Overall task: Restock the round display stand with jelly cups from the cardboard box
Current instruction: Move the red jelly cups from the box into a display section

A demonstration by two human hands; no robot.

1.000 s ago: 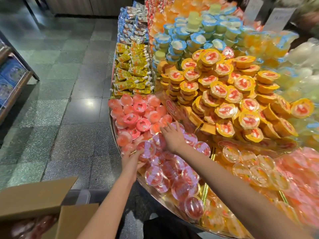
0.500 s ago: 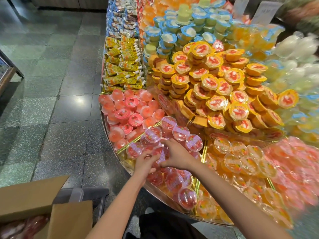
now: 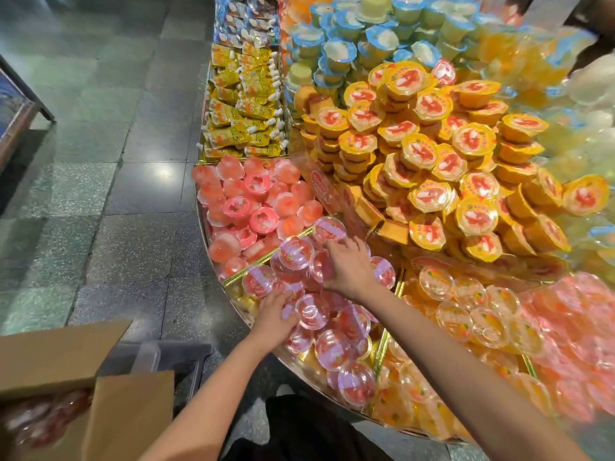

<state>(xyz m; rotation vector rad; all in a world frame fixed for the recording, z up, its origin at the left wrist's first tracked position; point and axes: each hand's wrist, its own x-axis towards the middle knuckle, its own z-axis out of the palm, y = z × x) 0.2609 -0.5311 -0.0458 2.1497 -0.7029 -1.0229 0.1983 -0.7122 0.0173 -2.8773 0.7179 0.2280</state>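
— What's in front of them?

— The round display stand [image 3: 233, 296], tiered, its rim curving over the grey tiled floor [image 3: 100, 161]. The upper tier carries a big heap of yellow-lidded cups [image 3: 432, 154], with blue-lidded cups [image 3: 339, 51] behind it and yellow pouches [image 3: 243, 104] off to the left.

— And the box?

— The cardboard box [image 3: 83, 377] sits low at the left with its flaps open; blurred red cups show inside.

— Where are the jelly cups going?

— Into the near section of the stand, bounded by gold dividers. The red jelly cups [image 3: 332, 351] with clear lids lie piled there, between pink cups [image 3: 253, 207] on the left and orange cups [image 3: 466, 311] on the right.

— The hands?

— Both are down on that red pile. The right hand [image 3: 349, 264] lies palm down, fingers spread and bent over the cups at the back. Its grip I can't tell, since the fingertips are hidden among lids. The left hand [image 3: 274, 314] is at the near edge, fingers curled against one cup [image 3: 312, 311]; whether it truly clasps it, I can't say.
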